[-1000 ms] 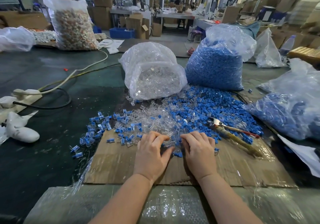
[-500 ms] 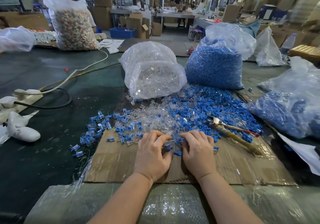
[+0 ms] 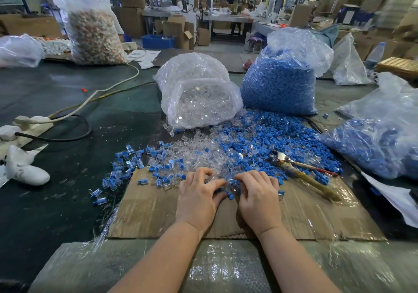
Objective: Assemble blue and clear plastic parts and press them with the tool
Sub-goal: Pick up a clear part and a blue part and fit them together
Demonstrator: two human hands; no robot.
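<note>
A dark workbench in a crowded workshop is being used, with a cardboard sheet (image 3: 158, 213) laid across it. At the sheet's far edge, clear parts (image 3: 199, 154) and blue parts (image 3: 282, 139) are lying heaped together — the left hand (image 3: 199, 195) and right hand (image 3: 257, 197) are being worked side by side there, fingers curled into the pile; what is being pinched cannot be told. Fitting seems to be in hand; next the tool (image 3: 300, 172), lying just right, would be needed. Compared with a second ago, little is being changed — the fingers are merely shifted.
</note>
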